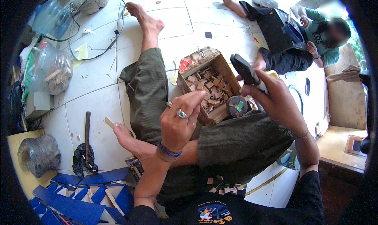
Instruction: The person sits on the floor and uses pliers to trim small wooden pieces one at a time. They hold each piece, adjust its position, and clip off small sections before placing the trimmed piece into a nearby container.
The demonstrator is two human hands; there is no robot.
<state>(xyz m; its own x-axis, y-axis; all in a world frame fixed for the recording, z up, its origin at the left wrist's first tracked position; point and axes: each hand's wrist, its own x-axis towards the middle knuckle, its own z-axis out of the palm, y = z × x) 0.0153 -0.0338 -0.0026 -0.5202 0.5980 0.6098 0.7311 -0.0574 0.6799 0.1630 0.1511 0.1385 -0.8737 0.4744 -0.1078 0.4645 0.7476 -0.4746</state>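
Overhead, white tiled floor (94, 103); brown cardboard box of small wooden blocks (206, 85) at 12 o'clock of the lap. Right hand (277, 101) clenched around black-handled tool (246, 71), tool projecting toward 11 o'clock. Left hand (179, 120) fingertips pinched together; any contents not discernible.

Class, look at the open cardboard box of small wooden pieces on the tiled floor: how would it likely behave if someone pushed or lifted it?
The cardboard box would probably slide easily on the smooth tiled floor. Its worn walls look soft, so it may sag if lifted. The loose wooden pieces inside would likely shift and rattle.
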